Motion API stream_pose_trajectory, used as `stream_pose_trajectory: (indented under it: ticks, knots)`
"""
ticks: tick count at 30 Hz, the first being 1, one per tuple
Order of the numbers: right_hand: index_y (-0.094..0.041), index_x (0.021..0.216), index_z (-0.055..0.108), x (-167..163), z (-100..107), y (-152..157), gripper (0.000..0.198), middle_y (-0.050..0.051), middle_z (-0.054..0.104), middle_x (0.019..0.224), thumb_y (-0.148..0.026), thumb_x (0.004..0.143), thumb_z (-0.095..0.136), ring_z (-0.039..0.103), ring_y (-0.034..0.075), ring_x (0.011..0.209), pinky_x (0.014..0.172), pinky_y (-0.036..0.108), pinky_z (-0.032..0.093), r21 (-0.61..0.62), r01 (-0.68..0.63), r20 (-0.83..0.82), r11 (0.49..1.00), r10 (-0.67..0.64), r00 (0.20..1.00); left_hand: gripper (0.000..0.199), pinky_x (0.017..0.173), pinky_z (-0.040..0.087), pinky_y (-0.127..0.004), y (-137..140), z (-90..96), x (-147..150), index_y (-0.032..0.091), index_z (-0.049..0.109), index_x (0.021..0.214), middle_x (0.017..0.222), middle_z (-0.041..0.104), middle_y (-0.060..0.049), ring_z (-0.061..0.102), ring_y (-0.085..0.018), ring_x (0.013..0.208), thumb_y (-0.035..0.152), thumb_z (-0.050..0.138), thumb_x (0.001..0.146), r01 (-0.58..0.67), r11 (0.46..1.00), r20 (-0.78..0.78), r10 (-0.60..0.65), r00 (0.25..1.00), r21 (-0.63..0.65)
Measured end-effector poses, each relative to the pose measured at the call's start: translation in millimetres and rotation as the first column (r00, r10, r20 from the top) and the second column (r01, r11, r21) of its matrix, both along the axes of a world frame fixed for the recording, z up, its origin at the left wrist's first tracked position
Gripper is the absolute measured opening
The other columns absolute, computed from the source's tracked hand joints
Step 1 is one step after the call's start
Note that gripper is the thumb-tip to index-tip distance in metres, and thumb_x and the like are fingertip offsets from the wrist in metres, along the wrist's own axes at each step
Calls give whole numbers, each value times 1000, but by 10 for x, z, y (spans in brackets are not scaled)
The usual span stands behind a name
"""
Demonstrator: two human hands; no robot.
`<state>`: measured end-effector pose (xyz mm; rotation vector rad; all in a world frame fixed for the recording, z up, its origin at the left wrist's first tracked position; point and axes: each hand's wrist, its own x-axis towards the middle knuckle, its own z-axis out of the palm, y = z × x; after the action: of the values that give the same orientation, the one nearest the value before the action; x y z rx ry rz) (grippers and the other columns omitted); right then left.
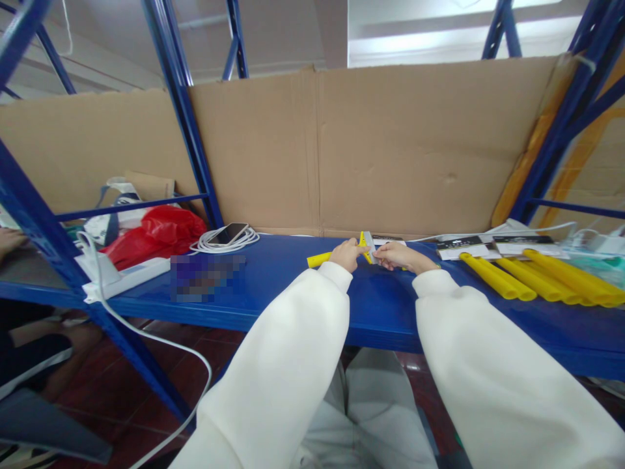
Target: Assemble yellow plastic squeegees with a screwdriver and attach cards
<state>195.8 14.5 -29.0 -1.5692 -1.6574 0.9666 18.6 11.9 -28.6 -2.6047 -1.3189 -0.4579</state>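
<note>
My left hand (pixel 346 255) is wrapped round a yellow-handled scraper (pixel 366 245) above the blue shelf (pixel 273 273). The round yellow handle (pixel 319 260) sticks out to the left of that hand. At the other end, a grey metal head points away to the right. My right hand (pixel 391 256) has its fingers pinched at the grey head's edge. Whether a small part sits between those fingertips is too small to make out. A black-and-white card (pixel 389 240) lies behind my right hand, partly hidden by it.
Several yellow tubes (pixel 541 277) lie on the right, near black-and-white cards (pixel 461 247). On the left are a phone (pixel 228 234) on a coiled white cable (pixel 205 243), a power strip (pixel 141 277) and a red bag (pixel 159 234). Cardboard (pixel 390 143) stands behind. Another person's hand (pixel 12 242) shows far left.
</note>
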Motion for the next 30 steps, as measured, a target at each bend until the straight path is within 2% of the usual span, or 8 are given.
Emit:
stream_pose_trajectory:
  ticks: [12, 24, 30]
  knots:
    - [-17, 52, 53, 17, 11, -37, 36, -4, 42, 36, -15, 87, 59, 36, 7, 34, 39, 20, 29, 48, -20, -119, 999, 25, 993, 51, 93, 48, -30, -19, 0, 4, 32, 58, 141, 119, 59, -9, 59, -21, 111, 12, 45, 96, 30, 1000, -9, -30, 1000, 8]
    - [-17, 57, 56, 34, 30, -38, 30, -4, 45, 38, -20, 86, 62, 37, 6, 34, 37, 18, 28, -21, -43, 16, 999, 44, 999, 52, 93, 48, -30, 3, -10, -3, 32, 56, 142, 123, 59, -8, 59, -21, 113, 11, 46, 95, 33, 999, -38, -33, 999, -7]
    - [-17, 57, 56, 46, 19, -38, 30, -3, 47, 39, -28, 82, 69, 39, 6, 34, 37, 19, 29, -18, -80, 24, 997, 80, 996, 54, 93, 49, -30, 30, -13, -20, 32, 56, 142, 120, 60, -8, 60, -20, 110, 10, 48, 93, 49, 999, -16, -49, 999, -9]
